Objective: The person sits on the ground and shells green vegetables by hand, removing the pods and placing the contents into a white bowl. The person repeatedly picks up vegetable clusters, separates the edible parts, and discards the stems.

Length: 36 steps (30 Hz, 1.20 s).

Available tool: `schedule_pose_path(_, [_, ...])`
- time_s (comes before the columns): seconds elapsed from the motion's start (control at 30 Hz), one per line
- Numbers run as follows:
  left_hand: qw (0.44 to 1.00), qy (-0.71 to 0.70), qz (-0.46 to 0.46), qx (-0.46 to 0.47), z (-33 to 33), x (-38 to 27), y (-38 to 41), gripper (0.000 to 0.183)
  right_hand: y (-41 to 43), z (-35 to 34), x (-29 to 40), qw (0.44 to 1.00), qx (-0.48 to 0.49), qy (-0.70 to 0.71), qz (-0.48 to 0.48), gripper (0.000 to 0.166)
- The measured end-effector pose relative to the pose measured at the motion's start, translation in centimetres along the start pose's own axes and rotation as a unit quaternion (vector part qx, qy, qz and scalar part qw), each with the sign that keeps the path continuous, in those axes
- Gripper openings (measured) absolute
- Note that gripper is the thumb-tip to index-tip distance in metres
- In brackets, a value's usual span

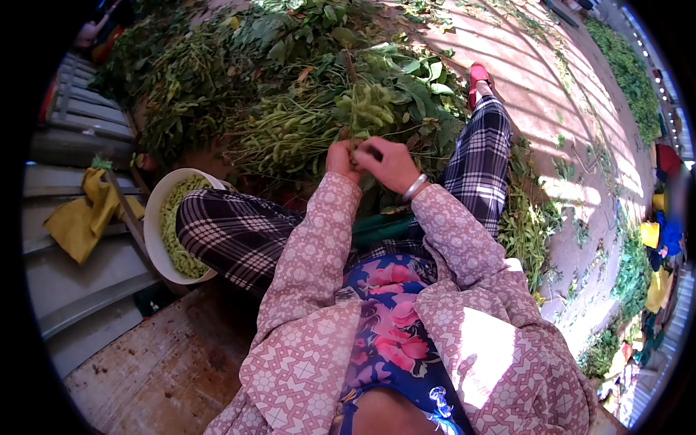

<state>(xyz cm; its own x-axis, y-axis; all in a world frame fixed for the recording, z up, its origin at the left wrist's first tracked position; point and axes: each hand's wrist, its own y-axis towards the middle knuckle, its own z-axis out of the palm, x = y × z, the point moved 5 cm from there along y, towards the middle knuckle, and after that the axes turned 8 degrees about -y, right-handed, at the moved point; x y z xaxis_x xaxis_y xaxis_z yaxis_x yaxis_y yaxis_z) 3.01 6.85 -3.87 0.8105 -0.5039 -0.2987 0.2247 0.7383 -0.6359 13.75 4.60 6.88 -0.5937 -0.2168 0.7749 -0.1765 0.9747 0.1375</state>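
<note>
My left hand is closed around the stem of a green bean plant, whose fuzzy pods and stalk stand up beyond my fingers. Against it, my right hand, with a silver bangle at the wrist, has its thumb and fingertips together at the same stem; whether a pod is between them is hidden. Beyond both hands lies a heap of cut bean plants with many pods and leaves. A white bucket of loose green pods stands left of my bent knee.
A yellow cloth hangs by the metal sheeting on the left. Sunlit ground with scattered stalks stretches to the right. More green plants lie along the far right edge. A person is partly visible at the top left.
</note>
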Motion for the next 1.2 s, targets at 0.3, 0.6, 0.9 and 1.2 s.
schedule_pose_path(0.3, [0.996,0.081,-0.032,0.015,1.6,0.3,-1.9,0.013,3.3,-2.8,-0.6,0.978,-0.156,-0.124,-0.066,0.024])
schedule_pose_path(0.6, [0.989,0.012,-0.004,0.151,4.3,0.1,-4.3,0.02,3.3,-4.4,1.2,0.976,-0.082,-0.183,-0.084,0.019])
schedule_pose_path(0.9, [0.983,0.049,0.04,0.17,5.7,-1.7,-5.2,0.018,2.6,-3.7,1.6,0.991,-0.027,-0.093,-0.097,0.02])
schedule_pose_path(1.2, [0.984,0.096,0.068,0.134,5.9,-2.5,-5.6,0.015,0.7,-2.0,0.0,0.99,0.073,0.094,0.073,0.024])
